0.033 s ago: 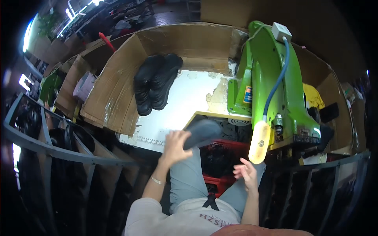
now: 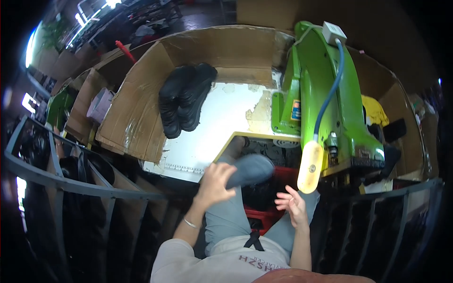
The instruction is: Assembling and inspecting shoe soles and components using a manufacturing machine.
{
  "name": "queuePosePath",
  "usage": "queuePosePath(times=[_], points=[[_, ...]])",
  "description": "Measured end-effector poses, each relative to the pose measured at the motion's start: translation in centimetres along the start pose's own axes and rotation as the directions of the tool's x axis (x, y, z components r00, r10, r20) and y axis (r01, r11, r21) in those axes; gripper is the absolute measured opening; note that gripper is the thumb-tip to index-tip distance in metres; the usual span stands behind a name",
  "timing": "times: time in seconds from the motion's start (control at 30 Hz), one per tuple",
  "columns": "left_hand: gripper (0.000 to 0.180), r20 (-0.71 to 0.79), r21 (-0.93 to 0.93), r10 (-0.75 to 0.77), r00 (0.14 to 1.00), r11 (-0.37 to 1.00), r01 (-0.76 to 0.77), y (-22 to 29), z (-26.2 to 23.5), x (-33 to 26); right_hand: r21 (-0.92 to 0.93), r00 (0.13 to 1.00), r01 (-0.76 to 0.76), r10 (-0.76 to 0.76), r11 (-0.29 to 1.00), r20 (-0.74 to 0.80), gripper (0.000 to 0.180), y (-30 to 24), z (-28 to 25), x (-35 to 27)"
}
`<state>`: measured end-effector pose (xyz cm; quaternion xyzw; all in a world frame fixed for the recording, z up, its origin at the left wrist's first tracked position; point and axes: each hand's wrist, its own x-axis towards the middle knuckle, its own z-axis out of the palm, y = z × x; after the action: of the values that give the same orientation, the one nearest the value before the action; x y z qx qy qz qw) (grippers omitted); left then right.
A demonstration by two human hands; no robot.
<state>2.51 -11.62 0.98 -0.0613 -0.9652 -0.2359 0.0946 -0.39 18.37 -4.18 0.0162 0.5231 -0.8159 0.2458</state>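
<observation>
the left hand (image 2: 214, 183) is closed around the heel end of a grey, blurred shoe-shaped piece (image 2: 249, 170), fingers wrapped over its near edge, and holds it up above the lap, just in front of the yellow-edged opening of the surface. the blur on the piece suggests motion; nothing more of a change can be read from this one view. the right hand (image 2: 293, 203) is empty, fingers spread wide and slightly curled, palm turned toward the grey piece, just to the right of it and apart from it, below the pale yellow oblong pad (image 2: 310, 166) hanging at the front of the bright green machine (image 2: 325, 94). a blue hose (image 2: 330, 94) runs down the machine's flank from a small white box (image 2: 334, 32) on top. on the machine's side, beyond the right hand, sits a small rectangular label in blue and orange (image 2: 296, 109). further beyond the left hand, a pair of black shoes (image 2: 186, 99) lies on the white worn surface (image 2: 222, 122), leaning against a brown cardboard wall (image 2: 137, 113) patched with clear tape. far to the left of the left hand stands a small pale lilac carton (image 2: 100, 104) among more cardboard. a red crate (image 2: 264, 214) shows between the knees, below both hands.
</observation>
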Motion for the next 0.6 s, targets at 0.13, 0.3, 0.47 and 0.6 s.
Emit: queuePosePath(times=[0.13,0.3,0.47,0.6], points=[[0.066,0.093,-0.133,0.318,0.943,0.943,-0.305,7.8,-0.5,-1.4,0.034,0.996,-0.082,0.081,0.996,0.020,0.035,-1.4,-0.6,-0.1],[0.074,-0.141,-0.296,0.280,0.950,0.903,-0.310,9.9,1.1,1.8,0.290,0.986,-0.028,0.074,0.957,-0.149,0.042,-1.8,-4.2,-6.3],[0.069,0.024,-0.998,-0.048,0.999,0.051,0.026,15.7,9.2,2.1,0.422,0.965,0.139,-0.026,0.896,-0.262,0.054,1.5,-3.7,-10.0],[0.028,0.239,-0.971,-0.168,0.956,-0.016,0.240,18.7,10.1,4.0,0.483,0.981,0.053,0.044,0.874,-0.187,0.052,3.6,-3.3,-10.7]])
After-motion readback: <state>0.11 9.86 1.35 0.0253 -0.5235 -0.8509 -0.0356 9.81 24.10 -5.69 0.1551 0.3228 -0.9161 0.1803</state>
